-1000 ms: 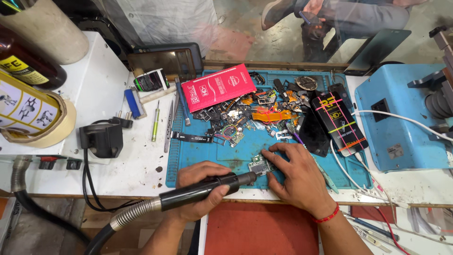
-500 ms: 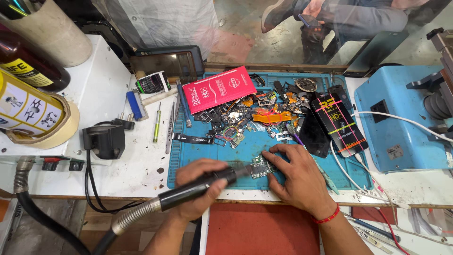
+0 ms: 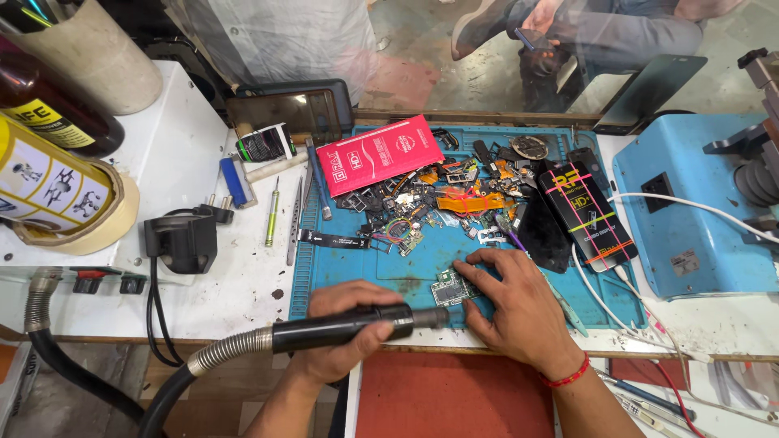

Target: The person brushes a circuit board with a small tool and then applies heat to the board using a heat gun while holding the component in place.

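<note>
My left hand (image 3: 345, 328) is clenched around the black barrel of the hot-air wand (image 3: 345, 326), fingers wrapped over its top, nozzle levelled to the right at the small circuit board (image 3: 451, 289). The board lies flat on the near part of the blue work mat (image 3: 357, 280), just beyond the nozzle tip. My right hand (image 3: 511, 312) rests palm-down beside it; its fingers (image 3: 475, 268) curl around the far and right edges of the board and press it to the mat, touching but not lifting. A red thread band (image 3: 568, 377) circles that wrist.

Handling, as I judge it: the board is thin, stiff, very light and brittle at its populated face, so it is best held by the bare edges only, as here, well clear of the nozzle. The wand is rigid and its ribbed metal hose (image 3: 219, 353) tugs backward off the desk (image 3: 195, 162) edge, so a full grip at mid-barrel suits it.

Beyond the board: a heap of loose phone parts and flex cables (image 3: 454, 191), a red flat package (image 3: 377, 152), a dark packaged display (image 3: 584, 215), tweezers (image 3: 294, 223), a black plug adapter (image 3: 180, 239), and a pale blue machine (image 3: 690, 203) at right.
</note>
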